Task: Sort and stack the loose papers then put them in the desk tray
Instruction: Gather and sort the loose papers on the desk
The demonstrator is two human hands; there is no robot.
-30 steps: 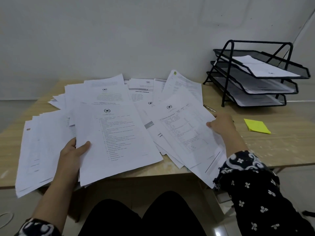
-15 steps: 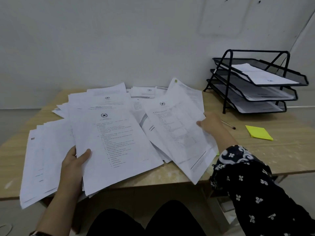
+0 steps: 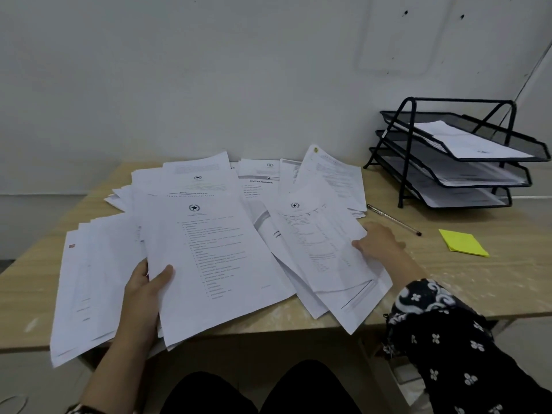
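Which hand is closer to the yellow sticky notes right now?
Right. The right hand grips papers just left of the yellow sticky notes, bare desk between them. The left hand holds a sheet at the desk's near left edge, far across the paper spread.

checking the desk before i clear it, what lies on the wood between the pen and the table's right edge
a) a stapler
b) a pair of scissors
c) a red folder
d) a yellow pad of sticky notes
d: a yellow pad of sticky notes lies flat on the desk, just right of the pen and in front of the black desk tray.
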